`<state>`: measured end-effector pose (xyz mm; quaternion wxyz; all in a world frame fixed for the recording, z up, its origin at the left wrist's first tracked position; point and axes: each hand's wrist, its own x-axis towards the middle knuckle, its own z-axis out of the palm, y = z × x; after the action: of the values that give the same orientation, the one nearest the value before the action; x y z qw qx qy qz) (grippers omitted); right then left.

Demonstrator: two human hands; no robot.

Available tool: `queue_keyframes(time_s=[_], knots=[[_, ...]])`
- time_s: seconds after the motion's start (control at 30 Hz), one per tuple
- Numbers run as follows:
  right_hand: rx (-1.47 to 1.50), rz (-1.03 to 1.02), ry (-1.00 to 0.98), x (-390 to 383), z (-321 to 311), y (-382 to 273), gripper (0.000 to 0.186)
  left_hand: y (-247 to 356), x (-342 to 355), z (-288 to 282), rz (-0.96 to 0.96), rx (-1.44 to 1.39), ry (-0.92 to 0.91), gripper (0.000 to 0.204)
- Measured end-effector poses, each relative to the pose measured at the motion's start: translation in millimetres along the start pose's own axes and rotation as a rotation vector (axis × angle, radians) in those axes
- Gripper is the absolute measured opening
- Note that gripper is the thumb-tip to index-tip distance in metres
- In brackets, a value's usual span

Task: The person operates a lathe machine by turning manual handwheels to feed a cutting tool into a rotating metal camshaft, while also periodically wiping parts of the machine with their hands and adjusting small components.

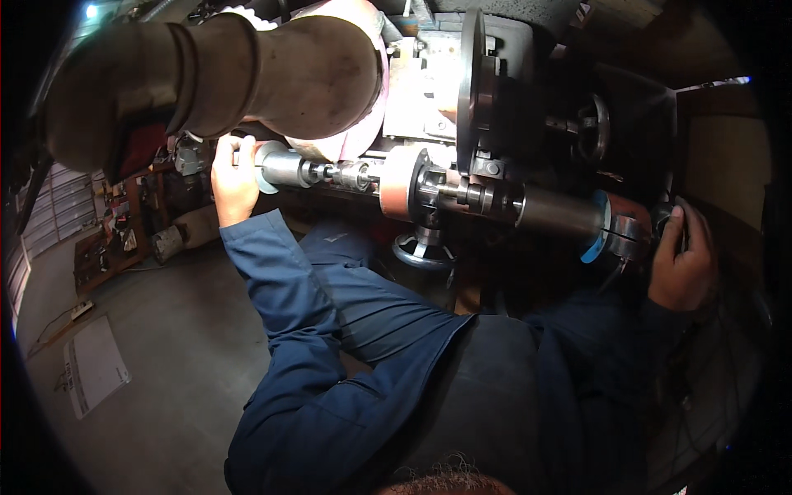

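Left hand [234, 180]: in the head view, was raised beside the pale disc [268, 183] at the shaft's left end; its fingers were bunched closely, though whether they gripped the rim could not be told.
Right hand [685, 260]: stood near the shaft's opposite end, thumb and fingers narrowly curled by a dark round part [662, 214]; any hold could not be told.
Shaft [561, 216]: lay crosswise before the person, probably so that both ends came within arm's reach.
Orange ring [398, 183]: sat between the shaft's ends.
Handwheel [425, 252]: stood below the ring, presumably for easy turning.
Large wheel [471, 91]: stood upright behind the shaft.
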<state>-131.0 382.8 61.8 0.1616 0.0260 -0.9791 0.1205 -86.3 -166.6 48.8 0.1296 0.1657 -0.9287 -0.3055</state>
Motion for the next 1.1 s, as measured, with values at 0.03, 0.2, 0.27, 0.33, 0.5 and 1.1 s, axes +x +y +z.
queue_keyframes(time_s=[0.03, 0.2, 0.27, 0.33, 0.5, 1.1], knots=[[0.050, 0.083, -0.046, 1.5, 0.4, 1.1, 0.024, -0.6, 0.5, -0.6, -0.014, -0.043, 0.015, 0.015], [0.273, 0.301, -0.182, 21.1, 0.5, 14.1, 0.035, 1.6, 3.1, 1.0, -0.019, -0.024, 0.049, 0.015], [0.311, 0.297, -0.178, 33.0, 2.9, 11.1, 0.039, 7.5, 3.8, 1.4, -0.013, -0.003, 0.062, 0.015], [0.345, 0.344, -0.302, 42.0, 6.2, 12.1, 0.041, 12.5, 4.5, 1.2, -0.008, 0.016, 0.074, 0.015], [0.355, 0.356, -0.312, 43.4, 9.8, 17.2, 0.041, 8.5, 2.7, -2.9, 0.079, 0.185, 0.104, 0.015], [0.452, 0.280, 0.391, -40.8, 21.7, 56.2, 0.039, 82.0, -110.1, 101.5, -0.430, -0.833, 0.012, 0.026]])
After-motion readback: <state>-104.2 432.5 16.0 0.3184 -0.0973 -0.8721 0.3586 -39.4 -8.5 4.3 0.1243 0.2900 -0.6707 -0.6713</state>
